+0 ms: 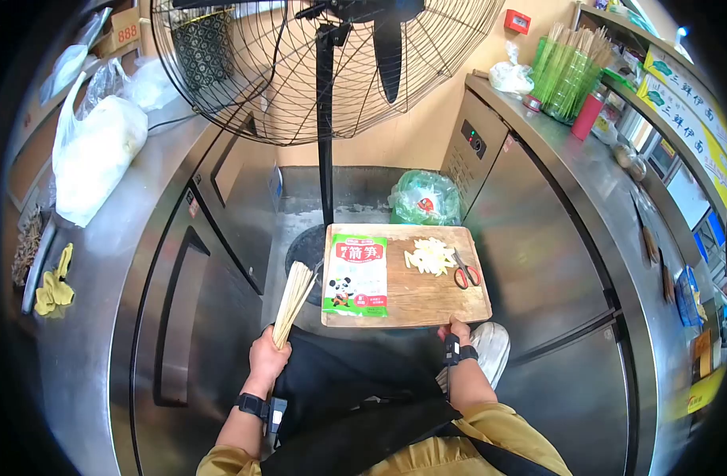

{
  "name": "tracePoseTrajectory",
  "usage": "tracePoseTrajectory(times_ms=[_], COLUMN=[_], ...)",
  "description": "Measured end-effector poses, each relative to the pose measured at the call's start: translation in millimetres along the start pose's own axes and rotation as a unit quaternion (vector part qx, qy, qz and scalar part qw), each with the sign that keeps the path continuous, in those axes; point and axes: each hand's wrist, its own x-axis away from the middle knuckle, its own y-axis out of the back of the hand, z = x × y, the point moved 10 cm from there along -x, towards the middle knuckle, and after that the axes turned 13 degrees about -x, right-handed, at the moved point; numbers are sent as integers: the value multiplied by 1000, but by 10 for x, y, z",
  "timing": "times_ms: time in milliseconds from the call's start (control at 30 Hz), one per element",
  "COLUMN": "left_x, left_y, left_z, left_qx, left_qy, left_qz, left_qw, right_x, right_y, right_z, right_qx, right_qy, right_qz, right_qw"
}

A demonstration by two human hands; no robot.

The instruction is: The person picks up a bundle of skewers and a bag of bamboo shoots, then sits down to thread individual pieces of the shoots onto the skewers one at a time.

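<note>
Item: left table, metal, bearing a full white plastic bag and, nearer me, a crumpled yellow cloth.
Item: my left hand, clamped round the lower end of a bundle of thin pale sticks, which stands up out of my fist, tilted right, just beside the board.
Item: black fan on a stand, beyond the board.
Item: wooden board, in front of me; on it, a green-and-white packet at left, a pile of pale cut pieces right of centre, red-handled scissors touching or just beside the pile.
Item: my right hand, touching the board's near edge; I cannot tell how its hidden fingers close.
Item: right table, metal, with a red bottle.
</note>
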Motion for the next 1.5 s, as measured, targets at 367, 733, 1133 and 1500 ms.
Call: tracePoseTrajectory(times_ms=[367,733,1133,1500], left_x=[423,99,-130,-98], left_y=[568,138,20,-55], left_z=[-231,-272,-29,-31], left_qx=[132,99,21,56], left_qy=[-24,39,46,55], left_qz=[-142,72,36,99], left_qw=[981,992,998,992], right_x=[2738,1808,1942,1525], right_y=[-86,1323,1014,1231], right_z=[1569,1359,1511,1186], right_qx=[433,372,466,307], right_qy=[605,333,416,253], right_qz=[97,66,96,137], right_qw=[661,864,775,907])
